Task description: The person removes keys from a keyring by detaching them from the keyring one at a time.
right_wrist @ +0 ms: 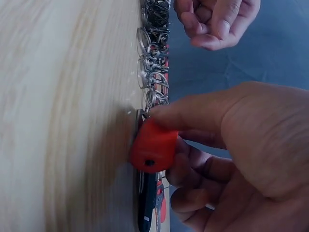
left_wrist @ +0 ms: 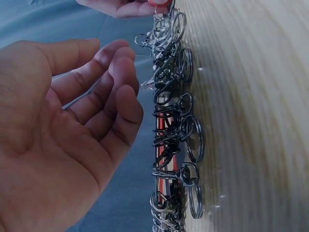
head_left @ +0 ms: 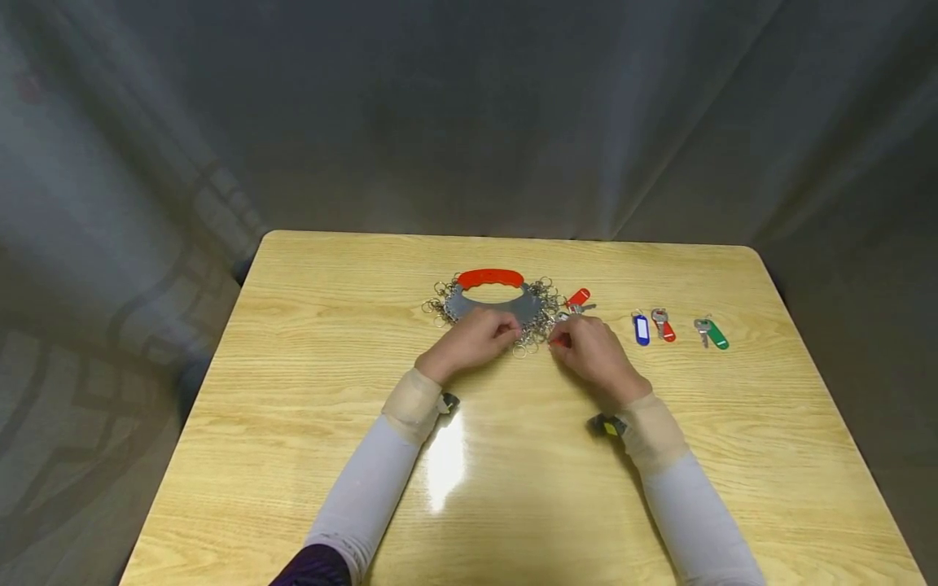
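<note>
A grey metal key holder (head_left: 523, 308) with a red handle (head_left: 491, 277) lies on the table, its curved edge crowded with metal clips and split rings (left_wrist: 186, 130). My left hand (head_left: 479, 335) is over the near edge of the holder, its fingers (left_wrist: 126, 104) loosely bent and nothing between them. Just right of the holder, my right hand (head_left: 595, 350) pinches a red key tag (right_wrist: 153, 145) between thumb and fingers, close to the tabletop and the rings. A dark, flat piece (right_wrist: 147, 200) shows below that tag in the right wrist view.
Behind my right hand lies another red tag (head_left: 579, 297) with keys beside it. Farther right are a blue tag (head_left: 642, 330), a red tag with a key (head_left: 668, 332) and a green tag (head_left: 717, 334) with a key. Grey curtains (head_left: 454, 122) hang behind the table.
</note>
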A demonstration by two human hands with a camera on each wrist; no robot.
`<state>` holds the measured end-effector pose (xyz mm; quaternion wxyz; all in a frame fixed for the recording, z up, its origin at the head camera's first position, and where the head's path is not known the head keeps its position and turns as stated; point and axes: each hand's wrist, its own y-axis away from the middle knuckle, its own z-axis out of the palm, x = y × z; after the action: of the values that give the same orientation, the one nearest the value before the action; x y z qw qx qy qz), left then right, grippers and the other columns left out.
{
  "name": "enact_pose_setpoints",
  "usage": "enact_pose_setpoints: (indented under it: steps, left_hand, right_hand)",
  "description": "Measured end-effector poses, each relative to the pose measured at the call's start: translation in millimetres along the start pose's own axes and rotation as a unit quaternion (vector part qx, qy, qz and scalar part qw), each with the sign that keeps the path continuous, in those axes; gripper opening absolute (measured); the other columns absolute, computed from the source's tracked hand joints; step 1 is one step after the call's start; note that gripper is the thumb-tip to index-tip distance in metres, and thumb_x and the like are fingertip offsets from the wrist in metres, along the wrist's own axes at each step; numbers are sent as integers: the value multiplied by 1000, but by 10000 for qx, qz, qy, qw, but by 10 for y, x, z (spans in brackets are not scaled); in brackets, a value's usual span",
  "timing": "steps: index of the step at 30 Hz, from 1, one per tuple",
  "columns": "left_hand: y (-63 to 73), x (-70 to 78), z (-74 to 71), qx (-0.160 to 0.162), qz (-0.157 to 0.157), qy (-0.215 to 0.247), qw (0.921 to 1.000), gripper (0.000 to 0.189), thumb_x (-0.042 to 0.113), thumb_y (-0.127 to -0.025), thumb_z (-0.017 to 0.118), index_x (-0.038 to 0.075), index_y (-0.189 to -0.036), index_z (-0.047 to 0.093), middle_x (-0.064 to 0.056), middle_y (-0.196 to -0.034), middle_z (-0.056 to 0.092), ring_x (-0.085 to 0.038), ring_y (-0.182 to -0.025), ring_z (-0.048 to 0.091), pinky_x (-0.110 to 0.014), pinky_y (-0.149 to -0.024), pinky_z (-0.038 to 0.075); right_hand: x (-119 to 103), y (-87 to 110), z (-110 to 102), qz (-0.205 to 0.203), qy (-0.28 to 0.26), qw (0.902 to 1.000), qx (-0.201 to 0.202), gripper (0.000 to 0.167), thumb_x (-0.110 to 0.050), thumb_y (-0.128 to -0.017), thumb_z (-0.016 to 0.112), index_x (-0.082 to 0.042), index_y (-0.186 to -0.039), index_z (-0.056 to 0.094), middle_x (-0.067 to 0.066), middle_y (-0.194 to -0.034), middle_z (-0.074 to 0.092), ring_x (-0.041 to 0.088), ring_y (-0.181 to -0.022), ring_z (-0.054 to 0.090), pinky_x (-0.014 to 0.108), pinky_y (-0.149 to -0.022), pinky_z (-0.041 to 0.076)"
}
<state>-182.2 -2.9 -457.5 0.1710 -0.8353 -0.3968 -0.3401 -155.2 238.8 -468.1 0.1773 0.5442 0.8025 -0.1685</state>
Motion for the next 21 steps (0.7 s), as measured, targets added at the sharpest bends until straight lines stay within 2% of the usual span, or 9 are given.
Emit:
enact_pose_setpoints:
  steps: [8, 13, 18, 21]
  left_hand:
    - [-26, 19, -4, 89, 93, -49, 9999, 17, 16, -107, 64, 6, -112, 77, -3, -101, 77, -12, -88, 69, -27, -87, 57]
    - [-49, 69, -5, 170, 164, -71, 9997, 18, 17, -107, 63, 7, -114, 77, -1, -103, 76, -12, -90, 68, -26, -89, 56]
    - [-82, 108, 14, 129, 129, -2, 9998, 20, 16, -106, 65, 6, -121, 75, -4, -108, 76, -13, -91, 68, -26, -86, 56]
    - [-108, 117, 38, 76, 123, -13, 9999, 22, 13, -106, 65, 5, -124, 74, -5, -108, 75, -12, -84, 64, -23, -80, 55]
  right_hand:
    - [-14, -16, -52, 56, -543, 9984, 149, 5, -2, -97, 71, -3, -95, 75, 11, -95, 71, 27, -86, 65, 43, -80, 53]
    - [-8, -30, -64, 230, -1029, 9944, 86, 5, -3, -99, 70, -2, -100, 75, 12, -101, 73, 26, -90, 65, 41, -83, 51]
    - [31, -29, -65, 504, -1642, 9851, 16, 8, -6, -100, 69, -3, -105, 75, 10, -100, 73, 21, -84, 62, 30, -76, 51]
    - [59, -34, -48, 638, -1848, 9807, -70, 9, -9, -102, 68, -4, -106, 75, 9, -98, 71, 19, -82, 60, 27, -72, 50]
